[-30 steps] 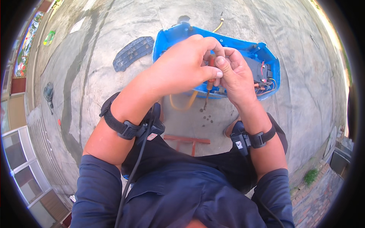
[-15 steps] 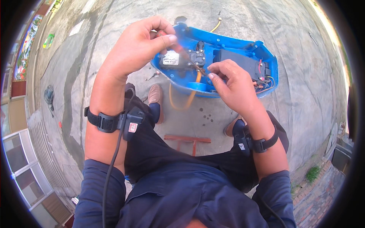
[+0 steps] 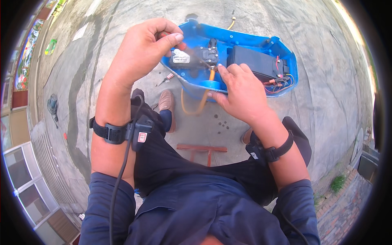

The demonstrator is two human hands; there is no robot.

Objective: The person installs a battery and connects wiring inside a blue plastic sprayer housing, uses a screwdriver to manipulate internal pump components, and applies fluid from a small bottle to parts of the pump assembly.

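My left hand (image 3: 151, 49) is closed on the red handle of a screwdriver (image 3: 181, 45); its thin shaft slants down toward a fitting atop an orange hose (image 3: 212, 75). My right hand (image 3: 240, 93) is open at the near edge of the blue plastic housing (image 3: 284, 47), index fingertip beside that fitting, thumb at the rim, other fingers bent. Inside the housing are a black pump (image 3: 207, 55) with a white label, a dark battery box (image 3: 251, 59) and wires (image 3: 279, 85). The screwdriver's tip is too small to make out clearly.
Around the housing on the concrete (image 3: 326, 102) lie a small tool (image 3: 164, 79), a dark power tool (image 3: 52, 104) and a green object (image 3: 50, 47). A red metal stand (image 3: 201, 148) is between my legs. Window frames (image 3: 22, 171) line the far left.
A second ago both hands were together on the screwdriver. My left hand has moved up-left with it; my right hand has let go and moved down onto the housing's edge, its fingertip at the fitting.
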